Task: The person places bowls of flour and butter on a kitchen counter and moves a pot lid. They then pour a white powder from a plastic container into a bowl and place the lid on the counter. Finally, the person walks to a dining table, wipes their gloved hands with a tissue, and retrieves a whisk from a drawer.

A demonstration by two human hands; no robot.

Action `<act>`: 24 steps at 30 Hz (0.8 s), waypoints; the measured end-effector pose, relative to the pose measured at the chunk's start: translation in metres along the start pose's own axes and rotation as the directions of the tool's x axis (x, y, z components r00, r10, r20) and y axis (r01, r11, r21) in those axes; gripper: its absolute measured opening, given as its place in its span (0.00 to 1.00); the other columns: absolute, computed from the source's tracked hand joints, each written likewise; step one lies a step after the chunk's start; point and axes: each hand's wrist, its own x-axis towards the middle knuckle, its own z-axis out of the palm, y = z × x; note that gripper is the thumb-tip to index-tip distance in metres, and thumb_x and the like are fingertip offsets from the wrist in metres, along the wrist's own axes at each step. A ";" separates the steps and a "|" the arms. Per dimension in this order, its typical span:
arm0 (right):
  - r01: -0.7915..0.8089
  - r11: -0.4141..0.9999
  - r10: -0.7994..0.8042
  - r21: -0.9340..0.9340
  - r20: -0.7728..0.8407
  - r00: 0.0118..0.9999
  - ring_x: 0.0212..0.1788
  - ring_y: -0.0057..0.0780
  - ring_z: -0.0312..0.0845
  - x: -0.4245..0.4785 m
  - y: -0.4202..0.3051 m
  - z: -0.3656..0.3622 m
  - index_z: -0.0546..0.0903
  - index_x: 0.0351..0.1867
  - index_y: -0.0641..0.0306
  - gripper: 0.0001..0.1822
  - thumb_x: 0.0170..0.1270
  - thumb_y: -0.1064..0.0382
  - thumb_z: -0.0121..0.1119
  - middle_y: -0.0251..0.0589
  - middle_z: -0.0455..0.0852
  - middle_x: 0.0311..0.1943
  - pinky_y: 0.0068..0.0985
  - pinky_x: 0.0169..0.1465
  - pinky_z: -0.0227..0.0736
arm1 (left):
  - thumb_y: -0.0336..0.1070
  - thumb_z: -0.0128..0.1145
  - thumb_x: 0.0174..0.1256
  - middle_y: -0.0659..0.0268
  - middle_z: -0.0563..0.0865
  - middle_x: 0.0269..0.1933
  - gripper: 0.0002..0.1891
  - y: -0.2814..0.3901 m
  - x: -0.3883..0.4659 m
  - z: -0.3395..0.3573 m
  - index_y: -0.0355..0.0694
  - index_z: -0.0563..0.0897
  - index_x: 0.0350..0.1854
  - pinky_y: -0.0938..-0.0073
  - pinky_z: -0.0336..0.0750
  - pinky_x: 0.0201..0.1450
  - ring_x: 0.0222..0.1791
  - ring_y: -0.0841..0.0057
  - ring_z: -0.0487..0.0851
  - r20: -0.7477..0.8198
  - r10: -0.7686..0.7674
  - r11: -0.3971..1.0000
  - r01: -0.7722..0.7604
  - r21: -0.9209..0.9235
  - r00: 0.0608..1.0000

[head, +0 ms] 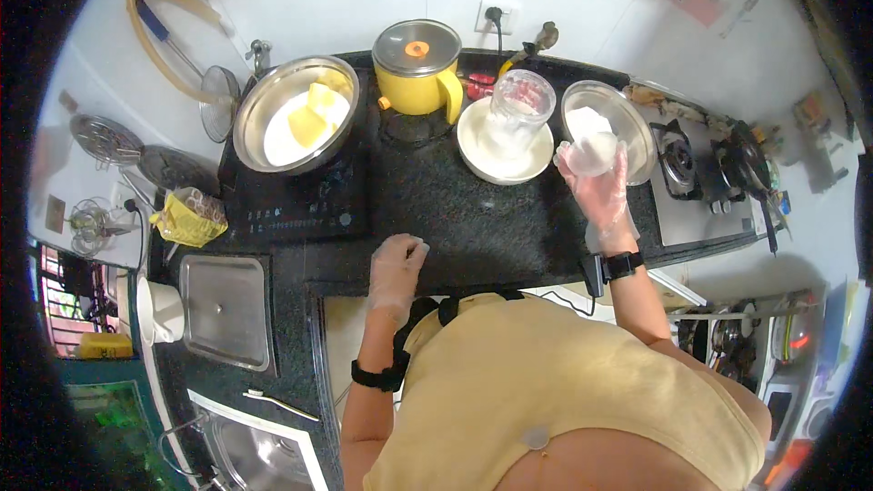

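My right hand (597, 191), in a clear disposable glove, grips a small translucent cup (592, 153) at the near rim of a steel bowl (638, 140). White material (586, 121) shows in that bowl, partly hidden by the cup. My left hand (397, 266), gloved too, is at the counter's front edge with fingers curled and nothing visible in them. Left of the steel bowl, a clear plastic jar (524, 109) dusted with white powder stands in a white bowl (470, 150). Yellow blocks that look like butter (310, 119) lie on white material in a large steel pot (249, 140).
The pot sits on a black induction cooktop (300, 208). A yellow lidded pot (409, 92) stands behind the counter's middle. A gas stove (702, 198) is at right. At left are a yellow packet (191, 218), a metal tray (225, 314), a toothbrush (283, 406) and a sink (259, 450).
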 end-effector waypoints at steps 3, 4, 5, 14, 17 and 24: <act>-0.001 0.999 0.000 -0.050 -0.028 1.000 0.62 0.42 0.69 -0.008 0.006 0.005 0.71 0.61 0.55 0.29 0.68 0.39 0.53 0.42 0.76 0.58 0.44 0.69 0.61 | 0.37 0.62 0.61 0.52 0.85 0.46 0.11 -0.002 -0.007 -0.004 0.35 0.83 0.40 0.62 0.74 0.54 0.48 0.55 0.81 -0.011 -0.007 0.998 0.008 0.067 1.000; 0.027 0.994 -0.031 -0.107 -0.034 0.999 0.62 0.41 0.69 -0.009 0.008 0.005 0.72 0.60 0.54 0.28 0.68 0.39 0.53 0.41 0.76 0.58 0.44 0.69 0.60 | 0.37 0.62 0.62 0.53 0.85 0.46 0.11 0.001 -0.007 -0.006 0.34 0.83 0.40 0.62 0.74 0.54 0.48 0.55 0.81 0.029 -0.049 0.997 0.047 0.065 0.998; 0.005 0.998 -0.008 -0.064 -0.042 0.999 0.62 0.42 0.69 -0.009 0.006 0.006 0.71 0.60 0.55 0.28 0.68 0.39 0.52 0.42 0.76 0.58 0.45 0.69 0.60 | 0.38 0.62 0.62 0.53 0.85 0.46 0.11 0.003 -0.007 -0.006 0.34 0.83 0.40 0.62 0.74 0.54 0.48 0.55 0.81 0.070 -0.091 0.994 0.087 0.064 0.993; -0.219 0.948 0.218 -0.232 -0.032 0.975 0.58 0.42 0.74 -0.027 0.004 -0.005 0.69 0.63 0.64 0.32 0.68 0.41 0.53 0.49 0.76 0.57 0.40 0.66 0.66 | 0.39 0.60 0.63 0.51 0.85 0.38 0.11 0.011 -0.003 0.010 0.34 0.85 0.34 0.60 0.75 0.48 0.42 0.54 0.82 0.133 0.035 0.998 -0.028 -0.057 0.990; -0.364 0.797 0.356 -0.482 -0.113 0.928 0.56 0.42 0.75 -0.048 0.005 0.013 0.65 0.67 0.69 0.39 0.66 0.41 0.58 0.54 0.76 0.57 0.38 0.63 0.69 | 0.41 0.59 0.64 0.50 0.84 0.35 0.13 0.017 0.000 0.009 0.34 0.85 0.31 0.58 0.74 0.46 0.40 0.52 0.82 0.222 -0.014 0.999 0.004 0.048 0.975; -0.049 -0.062 0.454 -0.997 -0.072 0.888 0.54 0.36 0.78 -0.053 0.018 0.023 0.63 0.66 0.77 0.53 0.45 0.47 0.77 0.53 0.81 0.52 0.29 0.60 0.69 | 0.42 0.58 0.64 0.50 0.85 0.36 0.14 0.015 0.007 0.019 0.35 0.85 0.32 0.59 0.75 0.47 0.40 0.53 0.82 0.264 0.014 0.999 -0.005 -0.037 0.964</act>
